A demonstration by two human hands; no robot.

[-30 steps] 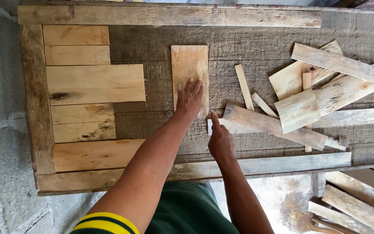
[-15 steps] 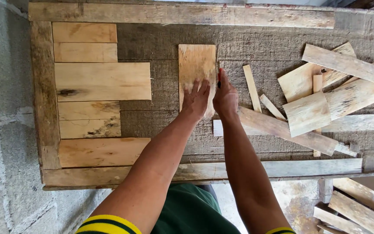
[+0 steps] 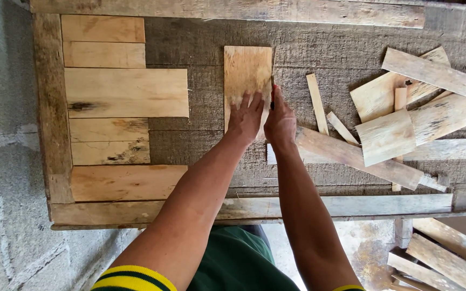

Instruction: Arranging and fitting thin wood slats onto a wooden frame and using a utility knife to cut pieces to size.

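Observation:
A short upright wooden board point(image 3: 246, 67) lies in the middle of a grey work surface point(image 3: 206, 97) inside a rough wooden frame point(image 3: 49, 108). My left hand point(image 3: 245, 118) presses flat on the board's lower end, fingers spread. My right hand point(image 3: 280, 121) sits at the board's right edge, closed around a thin dark pencil point(image 3: 272, 96) with a red end, its tip against that edge.
Several light planks point(image 3: 125, 91) are laid side by side in the frame's left part. A loose heap of boards and thin strips point(image 3: 405, 118) lies to the right. More scrap wood point(image 3: 449, 258) rests below the bench at lower right. A block wall point(image 3: 1, 161) runs along the left.
My right hand rose from the bench's lower middle to the board's right edge with the pencil. My left hand stayed pressed on the board. The view shifted slightly.

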